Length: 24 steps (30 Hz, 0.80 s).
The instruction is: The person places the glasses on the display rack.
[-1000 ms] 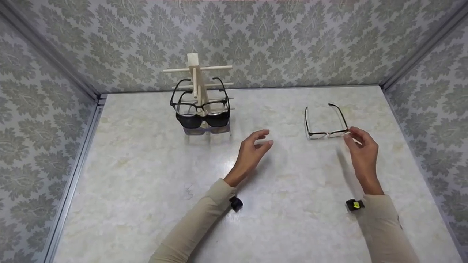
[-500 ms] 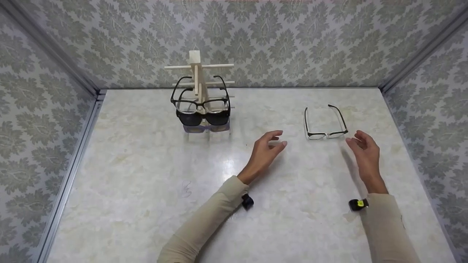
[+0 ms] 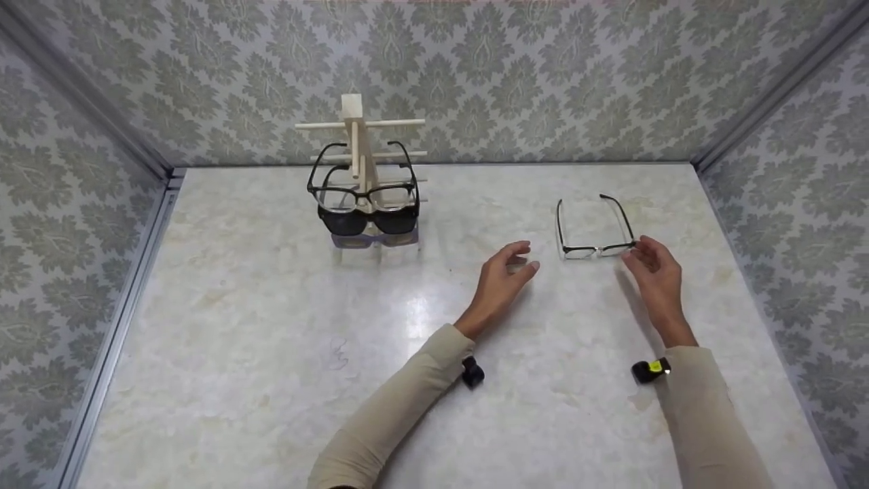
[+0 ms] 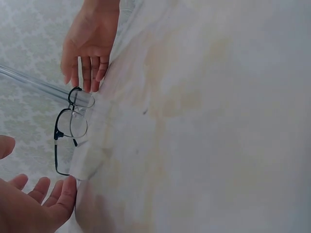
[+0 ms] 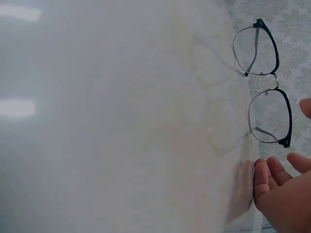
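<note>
A pair of browline eyeglasses (image 3: 597,250) with black upper rims and thin metal lower rims stands on the table at the right, its temples unfolded toward the back wall. My right hand (image 3: 657,275) is beside the right hinge, its fingers loosely bent. In the right wrist view, a small gap shows between the fingertips (image 5: 261,170) and the frame. Left of the eyeglasses hovers my left hand (image 3: 501,282), thumb and fingers apart, holding nothing. Both hands and the eyeglasses also appear in the left wrist view.
A wooden eyewear stand (image 3: 360,146) with crossbars is at the back left. It bears black-framed eyeglasses (image 3: 363,197), dark sunglasses (image 3: 370,222) and purple-framed glasses (image 3: 373,240). Patterned walls (image 3: 434,81) enclose the pale table (image 3: 271,326) at the back and sides.
My left hand has moved right, toward the eyeglasses. My right hand was at their right corner, drew slightly away, and is close beside it again. The eyeglasses have hardly moved.
</note>
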### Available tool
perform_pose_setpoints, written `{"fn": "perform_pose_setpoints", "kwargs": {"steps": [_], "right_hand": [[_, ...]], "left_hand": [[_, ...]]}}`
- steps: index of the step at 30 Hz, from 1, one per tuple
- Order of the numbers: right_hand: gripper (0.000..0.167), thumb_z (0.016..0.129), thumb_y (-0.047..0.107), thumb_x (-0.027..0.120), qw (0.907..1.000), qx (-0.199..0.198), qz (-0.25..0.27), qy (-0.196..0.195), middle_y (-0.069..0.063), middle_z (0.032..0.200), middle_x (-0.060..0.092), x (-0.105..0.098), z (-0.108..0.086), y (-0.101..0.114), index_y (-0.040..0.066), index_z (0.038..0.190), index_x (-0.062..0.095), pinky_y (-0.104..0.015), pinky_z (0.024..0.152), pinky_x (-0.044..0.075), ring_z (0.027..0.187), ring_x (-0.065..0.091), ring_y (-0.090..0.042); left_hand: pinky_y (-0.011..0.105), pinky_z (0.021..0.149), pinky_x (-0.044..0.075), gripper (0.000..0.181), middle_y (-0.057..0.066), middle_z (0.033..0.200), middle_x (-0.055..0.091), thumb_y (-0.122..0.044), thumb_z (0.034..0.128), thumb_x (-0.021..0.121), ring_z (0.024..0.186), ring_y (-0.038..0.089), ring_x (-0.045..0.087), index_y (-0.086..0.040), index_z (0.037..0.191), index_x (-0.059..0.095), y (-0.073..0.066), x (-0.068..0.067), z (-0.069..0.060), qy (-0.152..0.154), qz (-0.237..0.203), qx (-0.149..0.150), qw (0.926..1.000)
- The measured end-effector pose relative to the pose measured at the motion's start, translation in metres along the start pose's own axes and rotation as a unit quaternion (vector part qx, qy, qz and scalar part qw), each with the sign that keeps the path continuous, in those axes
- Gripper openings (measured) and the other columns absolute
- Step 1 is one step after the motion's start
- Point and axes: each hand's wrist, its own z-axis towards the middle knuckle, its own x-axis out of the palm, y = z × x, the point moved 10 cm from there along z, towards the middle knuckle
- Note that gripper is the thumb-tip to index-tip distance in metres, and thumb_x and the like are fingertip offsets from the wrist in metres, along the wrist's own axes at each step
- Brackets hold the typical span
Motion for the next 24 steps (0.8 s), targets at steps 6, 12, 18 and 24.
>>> {"fn": "perform_pose_setpoints", "kwargs": {"steps": [6,12,18,24], "right_hand": [[0.063,0.108,0.022,0.073,1.0,-0.002,-0.002,-0.004,-0.019,0.153,0.057,0.0,0.005,0.0,0.0,0.162,0.05,-0.016,0.108,0.048,0.136,0.057,-0.021],[0.065,0.109,0.027,0.072,1.0,0.004,-0.004,-0.003,-0.018,0.154,0.058,-0.003,0.008,0.001,0.001,0.163,0.048,-0.015,0.107,0.048,0.134,0.057,-0.016],[0.063,0.11,0.024,0.072,1.0,-0.002,-0.007,0.005,-0.021,0.151,0.06,0.001,0.012,-0.002,0.0,0.163,0.048,-0.013,0.105,0.049,0.129,0.059,-0.014],[0.062,0.11,0.021,0.071,0.9997,-0.012,-0.017,0.013,-0.021,0.146,0.063,0.006,0.013,-0.002,-0.001,0.163,0.048,-0.012,0.102,0.049,0.121,0.061,-0.011]], "left_hand": [[0.032,0.104,0.06,0.049,0.017,0.147,0.068,-0.021,0.1078,0.072,0.129,0.028,0.068,-0.001,0.151,0.063,0.001,0.012,0.005,-0.005,0.001,-0.006,1.0],[0.031,0.104,0.059,0.049,0.016,0.148,0.068,-0.02,0.1087,0.071,0.13,0.03,0.068,-0.001,0.153,0.062,0.0,0.027,0.011,0.003,-0.001,-0.011,0.9999],[0.028,0.102,0.059,0.048,0.016,0.145,0.069,-0.017,0.1074,0.073,0.126,0.027,0.07,0.001,0.15,0.063,0.002,0.034,0.018,-0.004,-0.008,-0.012,0.9999],[0.026,0.101,0.06,0.048,0.017,0.142,0.07,-0.015,0.1063,0.073,0.121,0.02,0.071,0.001,0.15,0.063,0.007,0.041,0.022,-0.007,-0.024,-0.018,0.9995]]}}
